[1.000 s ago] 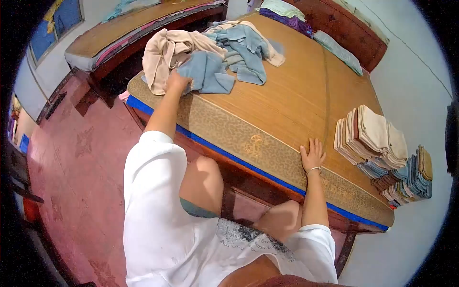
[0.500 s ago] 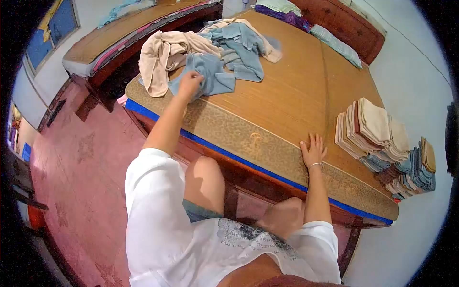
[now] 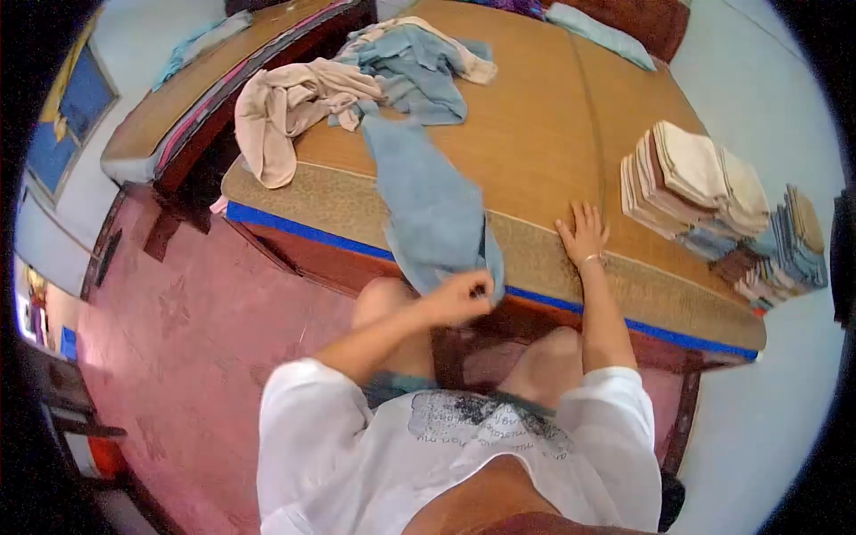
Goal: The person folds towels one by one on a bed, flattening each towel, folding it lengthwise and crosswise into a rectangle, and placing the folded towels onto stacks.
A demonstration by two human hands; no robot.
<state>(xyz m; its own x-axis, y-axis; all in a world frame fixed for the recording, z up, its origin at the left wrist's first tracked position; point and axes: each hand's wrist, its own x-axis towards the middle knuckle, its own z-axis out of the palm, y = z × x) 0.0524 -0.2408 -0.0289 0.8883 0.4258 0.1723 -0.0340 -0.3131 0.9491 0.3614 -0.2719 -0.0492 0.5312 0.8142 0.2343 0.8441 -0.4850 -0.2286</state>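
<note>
My left hand (image 3: 456, 299) is closed on one end of a blue towel (image 3: 428, 201), in front of the bed's near edge. The towel stretches back over the edge, and its far end lies by the loose pile. My right hand (image 3: 584, 234) rests flat on the mat near the bed's front edge, fingers spread and holding nothing. Farther back on the left lie a crumpled beige towel (image 3: 267, 116) and more rumpled blue towels (image 3: 419, 76). To the right of my right hand stands a stack of folded towels (image 3: 691, 169), mostly cream with some brown.
The bed (image 3: 526, 116) carries a tan woven mat with a blue-edged front border. Another stack of folded towels (image 3: 794, 236) stands near the right wall. A pillow (image 3: 602, 34) lies at the back. A second bed (image 3: 223, 71) stands at the left, beside the reddish floor (image 3: 187, 357).
My left hand has pulled the blue towel out of the pile, toward me and to the right, over the bed's edge. My right hand stays on the mat. The view has tilted downward slightly.
</note>
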